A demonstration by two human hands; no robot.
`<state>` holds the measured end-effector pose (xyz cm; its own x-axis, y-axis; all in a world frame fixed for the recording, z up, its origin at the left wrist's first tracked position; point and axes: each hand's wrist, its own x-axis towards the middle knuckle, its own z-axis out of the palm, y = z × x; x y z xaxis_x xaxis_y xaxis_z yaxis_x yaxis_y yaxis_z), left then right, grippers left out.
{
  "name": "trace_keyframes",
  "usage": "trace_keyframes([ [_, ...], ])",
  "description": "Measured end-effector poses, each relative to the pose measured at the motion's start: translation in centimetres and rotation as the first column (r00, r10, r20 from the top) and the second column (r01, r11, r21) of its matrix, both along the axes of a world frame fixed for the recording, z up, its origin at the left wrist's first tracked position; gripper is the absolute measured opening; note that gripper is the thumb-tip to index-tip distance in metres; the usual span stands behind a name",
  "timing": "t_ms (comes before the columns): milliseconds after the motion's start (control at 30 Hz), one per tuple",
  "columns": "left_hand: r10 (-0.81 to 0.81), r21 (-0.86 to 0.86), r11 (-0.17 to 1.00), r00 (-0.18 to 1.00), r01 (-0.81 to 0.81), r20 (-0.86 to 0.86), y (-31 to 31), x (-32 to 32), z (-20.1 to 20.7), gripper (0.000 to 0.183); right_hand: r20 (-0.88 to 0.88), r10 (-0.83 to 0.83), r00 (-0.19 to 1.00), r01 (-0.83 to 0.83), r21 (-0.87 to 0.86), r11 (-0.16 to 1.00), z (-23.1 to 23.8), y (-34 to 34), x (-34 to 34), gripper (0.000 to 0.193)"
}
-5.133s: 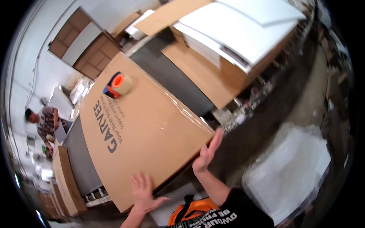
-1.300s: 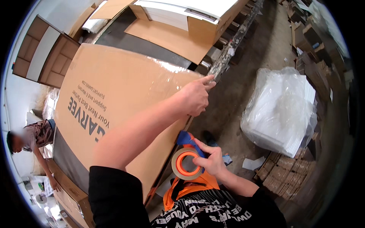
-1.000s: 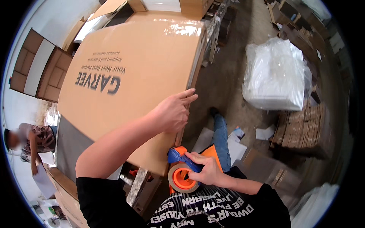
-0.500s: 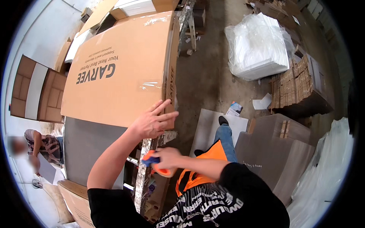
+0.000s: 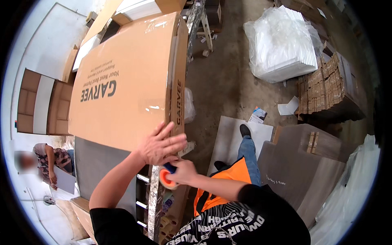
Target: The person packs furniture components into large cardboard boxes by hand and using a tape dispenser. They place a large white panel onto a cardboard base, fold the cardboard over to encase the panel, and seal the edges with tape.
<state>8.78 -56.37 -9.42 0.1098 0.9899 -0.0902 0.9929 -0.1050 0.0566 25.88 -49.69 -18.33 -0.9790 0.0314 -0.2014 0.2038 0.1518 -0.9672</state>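
A large flat brown cardboard box (image 5: 122, 102) lies on the metal-edged table, with strips of clear tape shining at its right edge. My left hand (image 5: 160, 145) rests over the box's near right corner, fingers spread. Right beside it, my right hand (image 5: 185, 172) grips a blue and orange tape dispenser (image 5: 165, 177) close to the near end of the box. The dispenser's front part is hidden behind my left hand and fingers, so I cannot tell whether it touches the box.
A grey surface (image 5: 104, 163) and the metal table rail (image 5: 153, 200) lie nearer me. At far left another person (image 5: 53, 161) handles a white sheet. On the right stand plastic-wrapped white foam sheets (image 5: 281, 45), stacked flattened cartons (image 5: 322, 85) and a large grey-brown carton (image 5: 302, 163).
My right hand has brought the tape dispenser up against the box's near end, beside my left hand. The box's right side now shows more. My left hand stays at the corner.
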Motion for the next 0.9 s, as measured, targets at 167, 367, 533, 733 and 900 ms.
trace_keyframes([
  [167, -0.046, -0.062, 0.997, 0.998, 0.049, 0.050, 0.7, -0.1, 0.0, 0.038, -0.237, 0.467, 0.852, -0.413, 0.245, 0.877, -1.5, -2.7, -4.1, 0.042],
  [367, -0.026, -0.528, 0.847, 0.998, 0.055, 0.061, 6.8, -0.9, 3.7, 0.064, -0.184, 0.645, 0.741, -0.625, 0.163, 0.764, -1.3, 25.3, -1.5, 0.056],
  [533, -0.209, -0.657, 0.699, 0.798, -0.283, -0.566, 25.7, -13.8, -0.7, 0.066, -0.084, 0.164, 0.983, -0.179, -0.235, 0.955, -5.9, 43.2, -7.3, 0.066],
  [733, 0.520, -0.570, 0.468, 0.732, -0.676, -0.440, 39.9, -31.7, 1.8, 0.042, 0.220, -0.107, 0.970, 0.222, -0.612, 0.759, -7.1, 51.6, -21.3, 0.067],
  [900, 0.964, -0.118, 0.253, 0.240, -0.960, 0.113, 33.5, -31.4, 1.0, 0.044, -0.205, 0.136, 0.969, -0.206, -0.376, 0.903, -5.1, 54.6, -41.3, 0.068],
])
